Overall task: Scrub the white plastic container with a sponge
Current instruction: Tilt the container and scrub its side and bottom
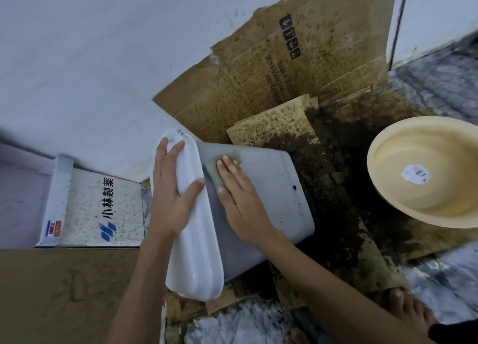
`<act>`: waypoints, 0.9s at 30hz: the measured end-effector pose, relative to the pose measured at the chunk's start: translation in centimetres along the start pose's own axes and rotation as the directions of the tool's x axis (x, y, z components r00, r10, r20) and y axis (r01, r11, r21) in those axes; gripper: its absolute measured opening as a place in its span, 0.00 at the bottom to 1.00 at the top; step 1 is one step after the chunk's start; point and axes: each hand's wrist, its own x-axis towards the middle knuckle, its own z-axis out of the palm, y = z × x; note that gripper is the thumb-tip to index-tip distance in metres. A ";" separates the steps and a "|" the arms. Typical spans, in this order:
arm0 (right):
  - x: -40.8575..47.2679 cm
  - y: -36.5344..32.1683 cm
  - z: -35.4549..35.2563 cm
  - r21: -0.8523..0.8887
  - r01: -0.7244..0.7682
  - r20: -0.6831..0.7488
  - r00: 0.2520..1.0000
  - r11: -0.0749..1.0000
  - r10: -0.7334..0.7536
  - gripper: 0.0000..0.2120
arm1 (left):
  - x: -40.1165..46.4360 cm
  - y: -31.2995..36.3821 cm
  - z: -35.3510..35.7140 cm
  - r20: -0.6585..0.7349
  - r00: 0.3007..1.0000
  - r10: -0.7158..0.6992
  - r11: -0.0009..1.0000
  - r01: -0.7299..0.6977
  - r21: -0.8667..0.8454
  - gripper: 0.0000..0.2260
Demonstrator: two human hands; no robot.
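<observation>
- Bare toes [403, 308] show at the near right edge, on the wet stone floor [445, 279] beside the soggy cardboard [284, 67].
- Just beyond, the white plastic container [271, 188] lies on its side on that cardboard, in the middle of the scene, with its rounded rim end towards the left.
- Left hand [170, 196] grips the rim end: the fingers [176, 147] curl over the far side and the thumb presses on the near side, so the container stays steady.
- Right hand [240, 196] lies flat on the sponge [219, 167], fingers straight and close together, and presses it on the grey side wall close to the rim.
- At the far right a cream basin [424, 173] stands tilted, well apart from the container. At the left lies a white printed box [103, 209].
- I judge the container to be light and hollow, with stiff walls that may bend a little under hard pressure. Wet plastic is slippery, so it can slide or roll on the cardboard.
- Thick rim seems the best place to hold, because the fingers can hook over it.
- Dark spots remain near the right end of the wall, so the scrubbing seems not finished.
</observation>
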 end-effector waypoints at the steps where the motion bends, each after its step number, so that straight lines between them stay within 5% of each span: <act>1: -1.2 1.0 -0.3 -0.014 0.011 -0.006 1.000 1.000 -0.011 0.25 | 0.1 -0.1 0.0 0.005 1.000 -0.001 1.000 0.001 -0.004 0.33; 6: -0.6 6.1 -2.4 -0.119 -0.105 -0.031 0.994 0.987 0.102 0.27 | 0.6 -0.4 -0.1 0.005 0.999 -0.044 0.998 0.044 -0.050 0.33; 10: 5.0 6.2 -2.3 0.026 -0.270 -0.070 0.960 0.963 0.271 0.29 | 1.1 -0.6 0.0 0.019 0.998 -0.057 0.997 0.058 -0.059 0.34; 20: 0.8 5.1 -1.0 -0.021 0.002 0.016 1.000 1.000 -0.001 0.25 | 2.7 -1.6 0.4 0.057 0.996 -0.063 0.995 0.067 -0.075 0.32; 27: 3.2 12.2 -3.7 -0.026 -0.301 -0.043 0.953 0.953 0.300 0.26 | 3.4 -0.9 0.7 0.052 0.994 -0.091 0.992 0.095 -0.088 0.32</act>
